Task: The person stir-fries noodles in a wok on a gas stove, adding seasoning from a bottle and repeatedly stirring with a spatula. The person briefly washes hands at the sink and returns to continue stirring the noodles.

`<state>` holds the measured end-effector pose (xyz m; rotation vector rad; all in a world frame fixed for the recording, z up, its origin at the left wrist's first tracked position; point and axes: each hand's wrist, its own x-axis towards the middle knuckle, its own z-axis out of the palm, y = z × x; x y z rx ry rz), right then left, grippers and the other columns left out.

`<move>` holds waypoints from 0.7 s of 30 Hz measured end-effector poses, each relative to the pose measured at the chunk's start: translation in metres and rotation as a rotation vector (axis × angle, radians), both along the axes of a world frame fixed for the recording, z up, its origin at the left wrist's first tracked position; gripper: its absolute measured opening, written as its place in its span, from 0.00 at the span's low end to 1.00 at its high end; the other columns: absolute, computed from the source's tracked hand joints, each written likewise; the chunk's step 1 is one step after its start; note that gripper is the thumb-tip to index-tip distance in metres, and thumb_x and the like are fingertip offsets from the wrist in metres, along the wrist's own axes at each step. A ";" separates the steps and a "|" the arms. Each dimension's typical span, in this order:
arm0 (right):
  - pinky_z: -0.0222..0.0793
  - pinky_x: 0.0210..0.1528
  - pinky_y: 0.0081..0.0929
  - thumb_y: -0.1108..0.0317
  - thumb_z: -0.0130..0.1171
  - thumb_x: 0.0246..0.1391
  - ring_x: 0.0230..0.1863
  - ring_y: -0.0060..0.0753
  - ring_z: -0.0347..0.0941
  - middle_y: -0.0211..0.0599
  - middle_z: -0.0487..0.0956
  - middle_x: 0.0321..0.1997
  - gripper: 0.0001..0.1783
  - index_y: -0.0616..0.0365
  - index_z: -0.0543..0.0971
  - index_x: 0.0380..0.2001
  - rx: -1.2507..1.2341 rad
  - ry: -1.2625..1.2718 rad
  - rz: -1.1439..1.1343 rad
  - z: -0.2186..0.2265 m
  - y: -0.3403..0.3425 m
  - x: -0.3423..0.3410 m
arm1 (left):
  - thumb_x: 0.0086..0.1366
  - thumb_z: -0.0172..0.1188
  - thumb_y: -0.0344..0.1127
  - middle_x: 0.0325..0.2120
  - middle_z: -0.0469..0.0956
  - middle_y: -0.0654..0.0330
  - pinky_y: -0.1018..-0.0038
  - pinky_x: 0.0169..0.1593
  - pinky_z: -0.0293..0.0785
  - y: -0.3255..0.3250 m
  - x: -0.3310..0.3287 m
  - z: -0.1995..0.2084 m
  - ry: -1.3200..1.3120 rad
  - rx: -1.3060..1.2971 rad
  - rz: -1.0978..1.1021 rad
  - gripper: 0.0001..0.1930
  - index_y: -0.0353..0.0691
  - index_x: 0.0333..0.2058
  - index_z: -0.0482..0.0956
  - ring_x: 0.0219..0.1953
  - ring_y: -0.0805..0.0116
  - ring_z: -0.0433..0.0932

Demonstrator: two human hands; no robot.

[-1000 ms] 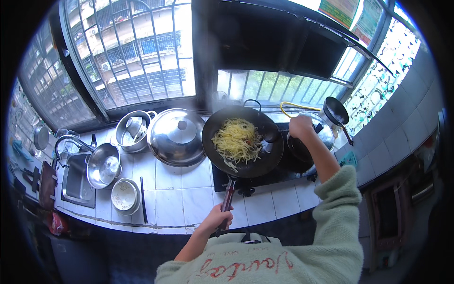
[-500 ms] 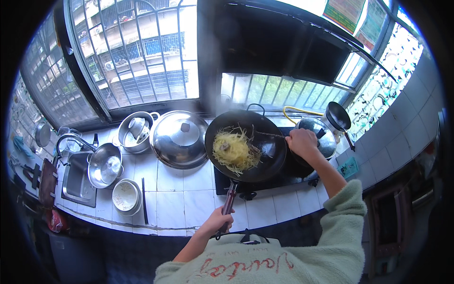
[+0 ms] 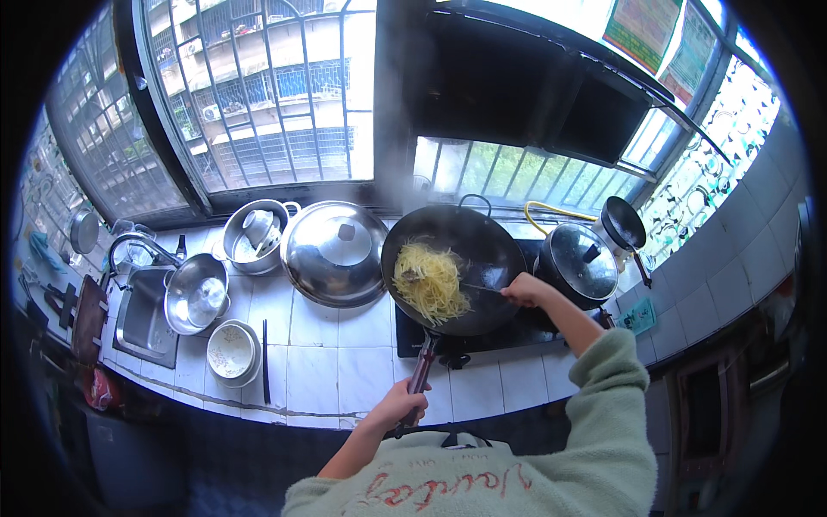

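A dark wok (image 3: 495, 250) sits over the hob (image 3: 448, 346), holding a heap of pale yellow shreds (image 3: 431, 284) that look like shredded potato. The heap lies against the wok's left side. My left hand (image 3: 403, 403) is closed round the wok's long reddish-brown handle (image 3: 421, 366), near its end. In my right hand (image 3: 523, 291), above the wok's right rim, is a spatula (image 3: 482, 287) with a thin metal shaft. Its shaft reaches left into the shreds, which hide most of the working end.
Left of the wok stand a large domed lid (image 3: 332, 276), a steel pot with bowls inside (image 3: 251, 260), a steel basin (image 3: 196, 293) by the sink (image 3: 146, 323), stacked bowls (image 3: 231, 351) and chopsticks (image 3: 265, 362). A lidded pot (image 3: 579, 263) and a small pan (image 3: 624, 222) stand right.
My right hand has moved left and down with the spatula, closer to the wok's rim. The shreds have shifted into a more gathered heap. My left hand still grips the handle.
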<state>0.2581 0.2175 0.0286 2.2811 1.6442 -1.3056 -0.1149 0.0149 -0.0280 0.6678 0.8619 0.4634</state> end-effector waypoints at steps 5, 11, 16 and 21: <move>0.51 0.12 0.27 0.55 0.62 0.60 0.08 0.24 0.60 0.33 0.70 0.11 0.22 0.60 0.77 0.17 0.122 0.119 -0.117 0.003 -0.011 -0.002 | 0.51 0.59 0.26 0.21 0.71 0.60 0.73 0.20 0.69 -0.001 0.001 -0.002 -0.027 0.028 -0.014 0.25 0.32 0.50 0.67 0.19 0.71 0.72; 0.70 0.27 0.33 0.52 0.60 0.59 0.22 0.36 0.77 0.38 0.79 0.18 0.21 0.60 0.82 0.23 0.338 -0.321 0.108 0.095 -0.034 -0.005 | 0.51 0.59 0.26 0.20 0.71 0.60 0.72 0.20 0.69 -0.003 0.006 -0.003 -0.014 0.030 0.011 0.24 0.32 0.49 0.67 0.18 0.70 0.72; 0.76 0.42 0.42 0.51 0.60 0.58 0.39 0.48 0.83 0.47 0.84 0.31 0.20 0.59 0.85 0.29 0.604 -0.637 0.317 0.137 -0.063 -0.043 | 0.51 0.59 0.26 0.20 0.71 0.60 0.72 0.20 0.71 -0.004 0.007 0.000 0.027 0.022 0.018 0.24 0.33 0.48 0.66 0.18 0.71 0.72; 0.77 0.42 0.43 0.55 0.60 0.56 0.40 0.48 0.83 0.45 0.85 0.35 0.16 0.57 0.86 0.32 0.602 -0.860 0.414 0.141 -0.050 -0.046 | 0.50 0.60 0.25 0.21 0.71 0.60 0.74 0.20 0.72 -0.004 0.005 0.001 -0.024 0.032 -0.011 0.25 0.32 0.49 0.65 0.18 0.72 0.72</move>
